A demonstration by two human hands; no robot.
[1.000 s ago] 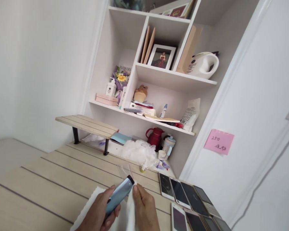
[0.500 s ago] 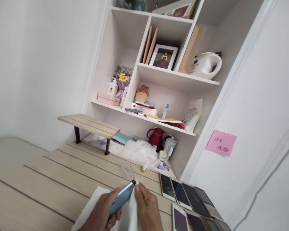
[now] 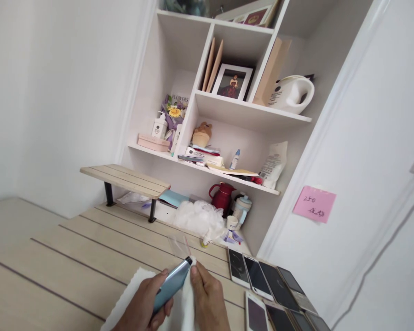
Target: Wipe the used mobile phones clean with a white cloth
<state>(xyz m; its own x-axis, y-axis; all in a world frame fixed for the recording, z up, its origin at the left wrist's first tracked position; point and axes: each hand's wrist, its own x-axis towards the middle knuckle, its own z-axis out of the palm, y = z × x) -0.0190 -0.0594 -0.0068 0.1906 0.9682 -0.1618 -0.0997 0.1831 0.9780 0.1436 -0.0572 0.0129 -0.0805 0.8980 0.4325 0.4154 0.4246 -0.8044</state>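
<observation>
At the bottom edge my left hand [image 3: 141, 305] is wrapped round a slim blue-grey device [image 3: 170, 285] that points up and to the right. My right hand [image 3: 207, 301] pinches a white cloth [image 3: 185, 303] against the device's dark tip. The cloth spreads under both hands onto the pale wooden desk [image 3: 89, 253]. A clear plastic film [image 3: 179, 244] lies on the desk just beyond the device's tip.
Several phones [image 3: 258, 280] lie in rows at the lower right. A small wooden riser [image 3: 124, 179] stands at the back left. White shelves [image 3: 234, 110] hold a framed photo, a kettle, bottles and a red jug [image 3: 222, 195]. A pink note [image 3: 313, 203] sticks to the right wall.
The hands and device stay almost in place; my right fingers shift slightly with the cloth at the device's tip. The view sways a little.
</observation>
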